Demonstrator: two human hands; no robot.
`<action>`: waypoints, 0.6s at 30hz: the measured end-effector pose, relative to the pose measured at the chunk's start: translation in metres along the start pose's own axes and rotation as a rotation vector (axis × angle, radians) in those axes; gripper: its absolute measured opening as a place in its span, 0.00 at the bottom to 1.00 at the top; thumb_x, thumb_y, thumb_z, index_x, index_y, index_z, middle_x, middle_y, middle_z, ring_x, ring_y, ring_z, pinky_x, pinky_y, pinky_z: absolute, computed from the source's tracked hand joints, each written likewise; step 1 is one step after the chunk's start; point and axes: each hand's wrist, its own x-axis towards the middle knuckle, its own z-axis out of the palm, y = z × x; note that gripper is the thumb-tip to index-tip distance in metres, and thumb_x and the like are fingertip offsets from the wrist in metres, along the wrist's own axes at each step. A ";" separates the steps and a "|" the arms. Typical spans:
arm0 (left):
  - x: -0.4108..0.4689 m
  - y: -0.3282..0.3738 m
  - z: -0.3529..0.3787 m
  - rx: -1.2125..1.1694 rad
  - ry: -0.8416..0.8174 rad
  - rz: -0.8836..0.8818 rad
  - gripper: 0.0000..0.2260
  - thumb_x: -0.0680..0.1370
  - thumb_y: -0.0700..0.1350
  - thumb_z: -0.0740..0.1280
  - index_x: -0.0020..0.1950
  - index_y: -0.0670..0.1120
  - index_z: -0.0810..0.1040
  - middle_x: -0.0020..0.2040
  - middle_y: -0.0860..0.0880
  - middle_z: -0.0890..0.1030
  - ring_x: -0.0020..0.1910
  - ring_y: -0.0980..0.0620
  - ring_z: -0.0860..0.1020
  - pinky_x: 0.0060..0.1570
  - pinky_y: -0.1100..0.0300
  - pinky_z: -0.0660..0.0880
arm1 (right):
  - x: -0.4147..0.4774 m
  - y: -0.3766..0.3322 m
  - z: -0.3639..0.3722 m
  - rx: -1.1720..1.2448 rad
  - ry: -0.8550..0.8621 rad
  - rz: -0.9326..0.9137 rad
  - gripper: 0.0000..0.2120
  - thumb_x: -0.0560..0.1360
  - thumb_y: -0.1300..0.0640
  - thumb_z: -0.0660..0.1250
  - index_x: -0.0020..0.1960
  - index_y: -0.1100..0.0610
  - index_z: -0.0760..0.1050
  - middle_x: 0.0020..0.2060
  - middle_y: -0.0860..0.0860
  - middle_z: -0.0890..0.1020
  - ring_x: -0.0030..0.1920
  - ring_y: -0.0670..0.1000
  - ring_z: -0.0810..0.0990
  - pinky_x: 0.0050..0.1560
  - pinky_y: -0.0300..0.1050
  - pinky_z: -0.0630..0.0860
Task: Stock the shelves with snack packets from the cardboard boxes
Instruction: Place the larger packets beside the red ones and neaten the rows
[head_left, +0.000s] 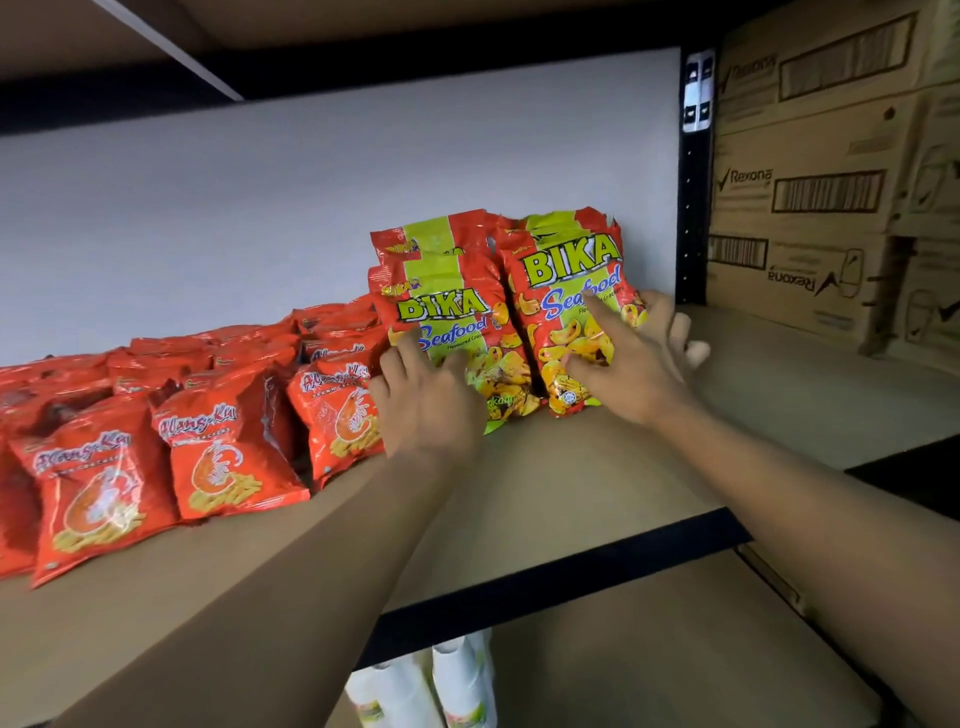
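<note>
1. The green and red packets (452, 306) are shiny plastic, crinkly at the top edges.
2. The orange packets (228, 457) are shiny plastic too.
3. The shelf (571, 478) is a brown board, smooth and dull.
4. The post (693, 208) is black metal with small holes.
5. The boxes (810, 208) are brown cardboard, dull and a bit rough.
6. The wall (311, 208) is white, smooth and dull.
7. The bottles (457, 680) look like white plastic.
</note>
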 end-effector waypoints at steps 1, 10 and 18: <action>-0.002 0.001 0.002 0.007 -0.026 0.003 0.18 0.77 0.49 0.64 0.67 0.56 0.75 0.72 0.42 0.64 0.67 0.39 0.63 0.63 0.45 0.63 | -0.003 -0.001 0.001 -0.027 -0.016 0.009 0.36 0.72 0.28 0.59 0.76 0.31 0.50 0.70 0.54 0.56 0.68 0.58 0.58 0.61 0.55 0.58; -0.002 -0.003 0.018 -0.030 -0.158 0.026 0.22 0.84 0.49 0.57 0.78 0.57 0.59 0.78 0.38 0.55 0.75 0.36 0.57 0.69 0.42 0.63 | 0.001 -0.002 0.007 -0.051 -0.275 0.036 0.37 0.77 0.29 0.49 0.76 0.36 0.30 0.80 0.54 0.38 0.78 0.61 0.52 0.69 0.63 0.53; 0.000 -0.011 0.026 -0.020 -0.179 0.023 0.23 0.85 0.46 0.53 0.79 0.58 0.55 0.81 0.40 0.49 0.80 0.40 0.47 0.76 0.43 0.48 | 0.001 0.001 0.013 -0.037 -0.197 0.025 0.38 0.76 0.27 0.51 0.77 0.34 0.34 0.80 0.56 0.41 0.77 0.63 0.52 0.68 0.64 0.54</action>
